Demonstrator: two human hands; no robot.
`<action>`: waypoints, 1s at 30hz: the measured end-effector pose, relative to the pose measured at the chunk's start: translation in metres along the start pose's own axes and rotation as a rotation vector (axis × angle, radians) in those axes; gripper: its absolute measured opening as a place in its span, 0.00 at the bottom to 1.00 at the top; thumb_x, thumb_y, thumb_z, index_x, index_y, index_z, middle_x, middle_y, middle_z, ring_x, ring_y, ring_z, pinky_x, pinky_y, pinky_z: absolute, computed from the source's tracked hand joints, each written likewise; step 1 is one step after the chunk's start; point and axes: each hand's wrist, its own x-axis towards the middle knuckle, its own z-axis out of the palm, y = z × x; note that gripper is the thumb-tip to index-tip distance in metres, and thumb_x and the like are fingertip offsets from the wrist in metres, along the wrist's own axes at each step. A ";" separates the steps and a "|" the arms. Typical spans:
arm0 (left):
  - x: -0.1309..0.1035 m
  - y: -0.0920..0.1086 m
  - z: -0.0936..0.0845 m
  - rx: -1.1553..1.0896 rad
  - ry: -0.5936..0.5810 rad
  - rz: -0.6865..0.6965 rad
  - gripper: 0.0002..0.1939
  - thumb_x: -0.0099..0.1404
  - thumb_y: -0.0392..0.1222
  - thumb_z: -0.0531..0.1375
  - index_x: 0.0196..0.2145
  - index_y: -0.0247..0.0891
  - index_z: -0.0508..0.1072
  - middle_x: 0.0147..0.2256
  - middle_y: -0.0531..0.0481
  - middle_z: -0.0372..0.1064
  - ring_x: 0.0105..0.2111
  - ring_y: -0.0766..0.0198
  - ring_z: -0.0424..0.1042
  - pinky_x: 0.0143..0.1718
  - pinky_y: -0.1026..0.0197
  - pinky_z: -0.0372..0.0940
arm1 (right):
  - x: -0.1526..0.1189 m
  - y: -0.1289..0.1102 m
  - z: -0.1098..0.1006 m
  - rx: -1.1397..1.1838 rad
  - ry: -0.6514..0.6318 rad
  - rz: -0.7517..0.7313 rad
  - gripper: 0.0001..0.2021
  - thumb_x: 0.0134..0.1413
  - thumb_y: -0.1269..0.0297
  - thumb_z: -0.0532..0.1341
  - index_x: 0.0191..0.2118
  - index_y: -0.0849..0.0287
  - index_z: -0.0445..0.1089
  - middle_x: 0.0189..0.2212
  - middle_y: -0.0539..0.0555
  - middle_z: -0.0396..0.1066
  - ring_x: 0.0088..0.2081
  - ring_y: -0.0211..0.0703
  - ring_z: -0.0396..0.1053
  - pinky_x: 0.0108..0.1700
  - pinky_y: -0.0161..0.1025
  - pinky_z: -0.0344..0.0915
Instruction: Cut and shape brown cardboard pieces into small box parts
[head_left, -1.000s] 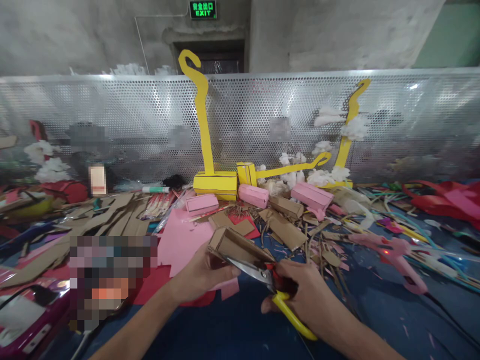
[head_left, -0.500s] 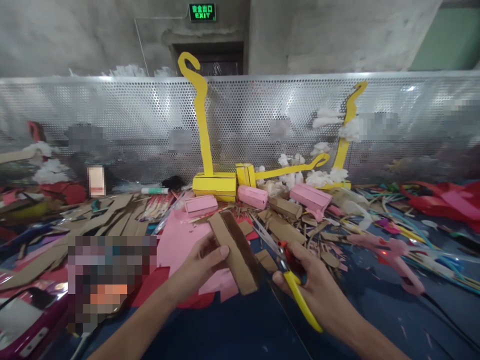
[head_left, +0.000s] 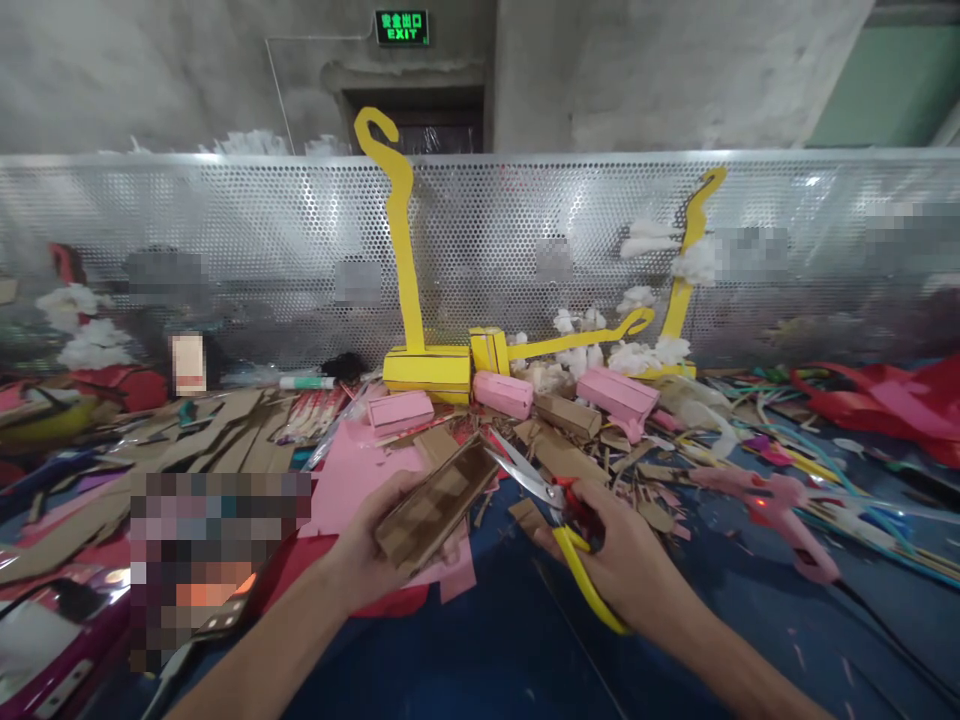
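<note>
My left hand (head_left: 386,535) is closed around a small cardboard box (head_left: 442,495), long and narrow, its hollow side facing up toward me. In my right hand (head_left: 611,535) is a pair of scissors (head_left: 581,575) with yellow and red handles. The blades are parted, and their tips lie at the box's far right end; whether they touch it I cannot tell. Pink paper (head_left: 349,475) lies beneath and beyond my left hand. Cardboard scraps (head_left: 566,455) are scattered past the scissors.
Yellow hook-shaped pieces on box bases (head_left: 427,372) stand along a perforated metal panel (head_left: 480,230). Pink boxes (head_left: 619,393) lie before them. At right sits a pink glue gun (head_left: 780,500) with a lit light and trailing cord. Cardboard strips (head_left: 217,425) are piled at left.
My left hand has turned the cardboard box, so its hollow inside now shows and its far end points right. The scissor blades have opened wider and come close to that end.
</note>
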 end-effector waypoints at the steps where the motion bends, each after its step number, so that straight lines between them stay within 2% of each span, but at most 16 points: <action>1: 0.000 0.000 -0.002 -0.019 0.007 -0.013 0.22 0.67 0.51 0.57 0.49 0.33 0.80 0.39 0.39 0.79 0.31 0.59 0.74 0.34 0.59 0.68 | 0.001 0.001 -0.001 -0.018 0.020 -0.013 0.16 0.57 0.50 0.66 0.33 0.55 0.62 0.29 0.50 0.69 0.30 0.43 0.65 0.32 0.38 0.61; 4: -0.002 0.001 -0.004 -0.080 0.013 -0.017 0.20 0.66 0.50 0.59 0.49 0.37 0.80 0.44 0.40 0.79 0.33 0.60 0.74 0.35 0.59 0.67 | 0.005 0.003 -0.006 -0.076 0.072 -0.030 0.15 0.56 0.50 0.66 0.36 0.55 0.65 0.31 0.52 0.71 0.30 0.45 0.66 0.33 0.39 0.63; 9: -0.004 0.007 0.010 -0.107 0.010 0.032 0.24 0.65 0.53 0.60 0.48 0.30 0.81 0.44 0.37 0.81 0.31 0.60 0.73 0.34 0.60 0.67 | 0.009 0.007 -0.020 -0.223 0.140 -0.098 0.12 0.54 0.57 0.66 0.41 0.55 0.67 0.40 0.56 0.73 0.38 0.51 0.72 0.39 0.42 0.66; 12: -0.005 0.009 0.014 -0.108 -0.001 0.016 0.27 0.66 0.57 0.60 0.49 0.30 0.81 0.45 0.37 0.80 0.33 0.60 0.73 0.39 0.59 0.68 | 0.013 0.011 -0.030 -0.313 0.156 -0.190 0.10 0.55 0.60 0.65 0.41 0.55 0.68 0.42 0.57 0.73 0.44 0.54 0.72 0.43 0.44 0.67; 16: -0.007 0.007 0.012 -0.091 -0.005 -0.018 0.30 0.66 0.60 0.59 0.51 0.30 0.79 0.47 0.36 0.79 0.35 0.59 0.74 0.43 0.58 0.69 | 0.018 0.023 -0.043 -0.449 0.171 -0.318 0.11 0.52 0.65 0.65 0.42 0.55 0.69 0.43 0.59 0.74 0.47 0.59 0.71 0.49 0.49 0.67; 20: -0.008 0.005 0.006 -0.104 0.006 -0.043 0.30 0.63 0.61 0.62 0.48 0.32 0.81 0.42 0.38 0.80 0.35 0.57 0.75 0.44 0.56 0.71 | 0.020 0.030 -0.049 -0.496 0.124 -0.352 0.14 0.52 0.69 0.63 0.46 0.56 0.70 0.46 0.60 0.75 0.50 0.59 0.71 0.53 0.50 0.66; 23: -0.009 0.007 0.005 -0.138 0.047 -0.066 0.29 0.63 0.62 0.62 0.46 0.33 0.81 0.38 0.38 0.81 0.35 0.56 0.77 0.42 0.56 0.72 | 0.019 0.031 -0.048 -0.495 0.121 -0.345 0.10 0.55 0.69 0.62 0.44 0.56 0.71 0.45 0.60 0.76 0.49 0.57 0.72 0.52 0.48 0.66; 26: -0.009 0.011 0.005 -0.171 0.057 -0.099 0.27 0.62 0.60 0.63 0.47 0.34 0.80 0.39 0.39 0.82 0.37 0.54 0.79 0.40 0.56 0.73 | 0.017 0.032 -0.045 -0.461 0.126 -0.345 0.10 0.55 0.71 0.61 0.44 0.57 0.71 0.44 0.59 0.77 0.47 0.54 0.74 0.49 0.45 0.67; 30: -0.010 0.015 0.005 -0.175 0.010 -0.107 0.27 0.61 0.59 0.64 0.48 0.34 0.79 0.42 0.38 0.82 0.40 0.52 0.80 0.40 0.56 0.74 | 0.015 0.031 -0.043 -0.451 0.125 -0.301 0.10 0.53 0.71 0.61 0.42 0.56 0.73 0.38 0.55 0.78 0.38 0.49 0.75 0.38 0.39 0.65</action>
